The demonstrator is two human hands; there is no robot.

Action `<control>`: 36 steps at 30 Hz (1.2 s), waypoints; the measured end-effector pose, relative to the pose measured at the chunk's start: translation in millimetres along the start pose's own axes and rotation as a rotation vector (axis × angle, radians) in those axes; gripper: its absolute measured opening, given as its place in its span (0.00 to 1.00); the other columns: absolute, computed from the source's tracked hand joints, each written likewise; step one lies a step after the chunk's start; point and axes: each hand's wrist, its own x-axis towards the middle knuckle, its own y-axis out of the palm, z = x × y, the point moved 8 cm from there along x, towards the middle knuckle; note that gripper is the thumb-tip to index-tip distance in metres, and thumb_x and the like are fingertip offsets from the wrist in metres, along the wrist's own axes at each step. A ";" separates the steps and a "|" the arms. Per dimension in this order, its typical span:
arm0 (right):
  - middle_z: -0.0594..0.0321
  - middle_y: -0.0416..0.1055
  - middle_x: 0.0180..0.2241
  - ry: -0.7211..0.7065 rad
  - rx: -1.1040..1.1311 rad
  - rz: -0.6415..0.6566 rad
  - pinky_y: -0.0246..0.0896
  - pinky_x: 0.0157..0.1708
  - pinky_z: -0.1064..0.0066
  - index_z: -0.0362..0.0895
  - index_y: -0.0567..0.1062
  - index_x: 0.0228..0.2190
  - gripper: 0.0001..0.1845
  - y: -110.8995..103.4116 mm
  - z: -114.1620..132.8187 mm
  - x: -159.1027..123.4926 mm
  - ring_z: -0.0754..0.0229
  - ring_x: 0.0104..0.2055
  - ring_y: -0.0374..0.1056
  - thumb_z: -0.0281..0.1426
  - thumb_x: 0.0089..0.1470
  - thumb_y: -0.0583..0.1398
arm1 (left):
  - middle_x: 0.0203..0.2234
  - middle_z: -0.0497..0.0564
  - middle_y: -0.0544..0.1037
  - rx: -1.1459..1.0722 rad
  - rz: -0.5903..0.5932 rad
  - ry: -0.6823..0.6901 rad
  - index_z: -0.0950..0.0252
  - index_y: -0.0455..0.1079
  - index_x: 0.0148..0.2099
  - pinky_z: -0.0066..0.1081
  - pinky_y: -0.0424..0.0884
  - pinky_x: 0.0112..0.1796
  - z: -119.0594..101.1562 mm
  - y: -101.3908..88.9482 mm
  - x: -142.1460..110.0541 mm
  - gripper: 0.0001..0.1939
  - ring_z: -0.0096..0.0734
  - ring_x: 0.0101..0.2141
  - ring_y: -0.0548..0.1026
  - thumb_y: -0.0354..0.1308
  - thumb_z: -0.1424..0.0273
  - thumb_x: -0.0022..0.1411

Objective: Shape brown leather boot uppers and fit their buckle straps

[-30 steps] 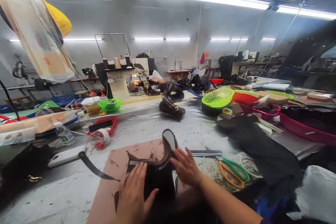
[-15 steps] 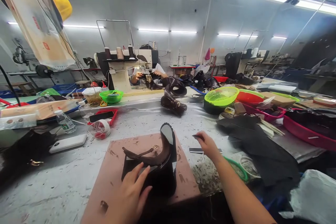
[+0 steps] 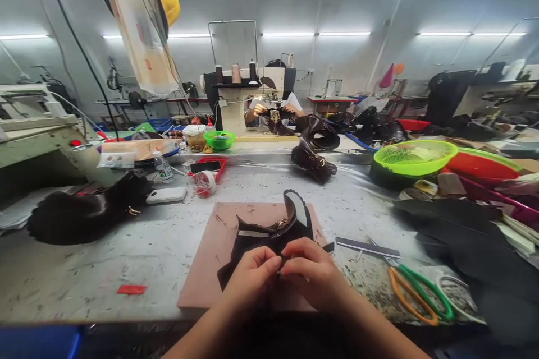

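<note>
On the pinkish board lies a dark brown leather boot upper with a gold buckle and a scalloped top edge; pale lining strips show on it. Over its near part, my left hand and my right hand meet, thumbs and fingertips pinched together. A narrow dark strip pokes out past my right hand and appears to be in its fingers. What the left fingertips pinch is too small to make out. The hands hide the upper's near side.
Right of the board lie a grey strip and scissors with orange and green handles. Black leather pieces and a green basket stand further right. Another boot upper lies ahead; a co-worker's hands work at a sewing machine.
My right hand has come in from the right side of the board to meet my left at the upper. Both hands have closed into pinches. The view has swung left.
</note>
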 end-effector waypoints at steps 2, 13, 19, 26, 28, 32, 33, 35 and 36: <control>0.60 0.67 0.34 -0.091 -0.165 -0.031 0.58 0.34 0.69 0.44 0.70 0.26 0.07 3.1 9.8 -1.0 0.61 0.34 0.62 0.23 0.52 0.55 | 0.10 0.39 0.58 -0.165 -0.037 -0.045 0.66 0.57 0.20 0.21 0.46 0.17 9.5 -2.2 -1.4 0.22 0.16 0.14 0.52 0.62 0.54 0.39; 0.64 0.69 0.29 0.383 0.752 -0.038 0.60 0.45 0.58 0.47 0.60 0.26 0.09 5.5 -24.6 -16.0 0.61 0.34 0.67 0.36 0.55 0.54 | 0.15 0.42 0.67 -0.116 0.008 -0.065 0.65 0.58 0.26 0.19 0.53 0.14 16.6 -13.5 -6.5 0.18 0.17 0.12 0.60 0.59 0.57 0.44; 0.73 0.60 0.19 0.812 0.965 -0.192 0.57 0.19 0.78 0.49 0.64 0.35 0.12 -7.2 -67.8 -74.1 0.69 0.17 0.60 0.41 0.51 0.58 | 0.15 0.41 0.67 -0.028 -0.169 0.166 0.65 0.53 0.20 0.21 0.61 0.17 -24.2 -105.3 -33.5 0.16 0.19 0.14 0.65 0.61 0.70 0.41; 0.56 0.73 0.33 0.800 0.584 0.775 0.62 0.39 0.66 0.42 0.76 0.29 0.20 49.0 -40.5 -97.9 0.57 0.38 0.69 0.46 0.51 0.54 | 0.19 0.45 0.72 -0.085 -0.638 0.141 0.66 0.71 0.29 0.22 0.66 0.19 -20.2 -205.3 -74.6 0.17 0.23 0.17 0.69 0.66 0.71 0.30; 0.55 0.73 0.35 0.614 0.477 0.844 0.60 0.43 0.64 0.43 0.77 0.29 0.16 55.0 -25.2 -75.7 0.54 0.41 0.68 0.40 0.51 0.55 | 0.19 0.45 0.73 -0.126 -0.642 0.116 0.66 0.71 0.28 0.22 0.67 0.19 -10.3 -205.4 -75.3 0.16 0.23 0.17 0.69 0.66 0.71 0.29; 0.58 0.72 0.31 0.526 0.264 0.431 0.65 0.33 0.68 0.43 0.72 0.34 0.10 44.9 -21.2 -15.2 0.59 0.33 0.68 0.32 0.49 0.55 | 0.19 0.44 0.73 -0.179 -0.593 0.105 0.66 0.72 0.27 0.21 0.66 0.20 3.1 -190.5 -69.4 0.15 0.22 0.17 0.69 0.66 0.70 0.31; 0.58 0.71 0.33 0.529 0.229 0.309 0.65 0.32 0.69 0.43 0.71 0.35 0.10 40.8 -20.8 -3.4 0.60 0.33 0.68 0.32 0.49 0.56 | 0.19 0.44 0.72 -0.184 -0.582 0.111 0.66 0.72 0.27 0.21 0.66 0.20 4.4 -186.1 -67.9 0.14 0.22 0.17 0.69 0.65 0.70 0.32; 0.58 0.71 0.35 0.524 0.235 0.128 0.66 0.31 0.70 0.44 0.68 0.37 0.11 35.8 -18.1 13.2 0.60 0.34 0.68 0.31 0.48 0.56 | 0.18 0.44 0.72 -0.182 -0.556 0.125 0.66 0.72 0.28 0.21 0.65 0.19 5.1 -176.0 -65.3 0.14 0.22 0.17 0.69 0.65 0.69 0.33; 0.58 0.70 0.34 0.526 0.267 0.072 0.67 0.32 0.70 0.44 0.68 0.36 0.10 34.2 -17.4 17.8 0.60 0.34 0.68 0.31 0.48 0.56 | 0.18 0.44 0.71 -0.173 -0.541 0.137 0.66 0.72 0.28 0.21 0.64 0.19 4.5 -170.0 -64.6 0.13 0.22 0.17 0.69 0.64 0.69 0.34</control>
